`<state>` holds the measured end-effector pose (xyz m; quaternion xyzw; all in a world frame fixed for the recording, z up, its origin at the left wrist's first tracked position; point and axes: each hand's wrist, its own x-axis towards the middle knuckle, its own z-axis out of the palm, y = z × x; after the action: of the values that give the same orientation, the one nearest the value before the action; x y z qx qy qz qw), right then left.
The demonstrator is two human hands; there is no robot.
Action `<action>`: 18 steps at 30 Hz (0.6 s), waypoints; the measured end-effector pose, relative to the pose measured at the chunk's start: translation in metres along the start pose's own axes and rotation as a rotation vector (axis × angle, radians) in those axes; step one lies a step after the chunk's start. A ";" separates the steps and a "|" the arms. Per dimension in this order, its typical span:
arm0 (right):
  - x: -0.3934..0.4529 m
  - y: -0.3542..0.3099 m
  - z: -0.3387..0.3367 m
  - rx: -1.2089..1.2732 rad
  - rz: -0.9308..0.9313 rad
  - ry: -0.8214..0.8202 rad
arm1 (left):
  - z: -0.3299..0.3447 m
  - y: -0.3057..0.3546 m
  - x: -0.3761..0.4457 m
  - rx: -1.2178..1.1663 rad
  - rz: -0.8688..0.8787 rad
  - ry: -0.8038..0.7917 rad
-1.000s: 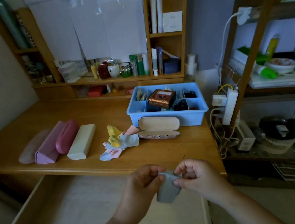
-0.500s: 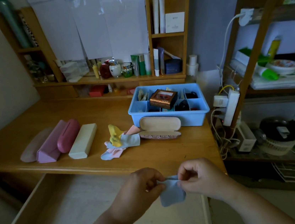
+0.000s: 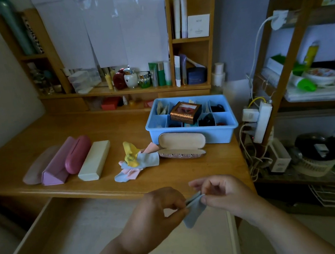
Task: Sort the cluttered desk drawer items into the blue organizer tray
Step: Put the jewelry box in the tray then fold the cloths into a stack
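Blue cloth (image 3: 194,212) pinched between both hands, left (image 3: 158,214) and right (image 3: 223,193), above open drawer (image 3: 71,244)

2 bare forearms, no sleeves in frame. Left hand (image 3: 158,210), right hand (image 3: 225,193): no rings, watch, gloves visible.

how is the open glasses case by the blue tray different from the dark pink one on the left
The open glasses case shows a beige lining and a patterned outer shell, while the dark pink glasses case is closed and plain. The open glasses case lies crosswise right in front of the blue organizer tray; the dark pink glasses case lies in the row of cases at left. Both are rounded and lie on the desk.
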<state>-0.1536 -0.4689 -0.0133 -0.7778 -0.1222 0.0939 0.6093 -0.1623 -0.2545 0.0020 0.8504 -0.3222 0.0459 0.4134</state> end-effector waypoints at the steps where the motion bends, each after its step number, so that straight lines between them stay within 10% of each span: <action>1: 0.000 -0.001 0.001 0.070 0.012 -0.017 | 0.000 0.001 -0.001 -0.017 0.007 0.012; 13: -0.006 -0.006 0.006 0.149 -0.003 0.044 | 0.005 0.002 -0.003 -0.119 -0.228 0.058; 18: -0.002 -0.002 0.005 -0.179 0.103 0.027 | 0.015 -0.009 0.009 -0.030 -0.435 -0.004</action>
<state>-0.1578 -0.4640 -0.0123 -0.8357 -0.0817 0.1032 0.5331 -0.1523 -0.2658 -0.0107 0.8936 -0.1325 -0.0508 0.4258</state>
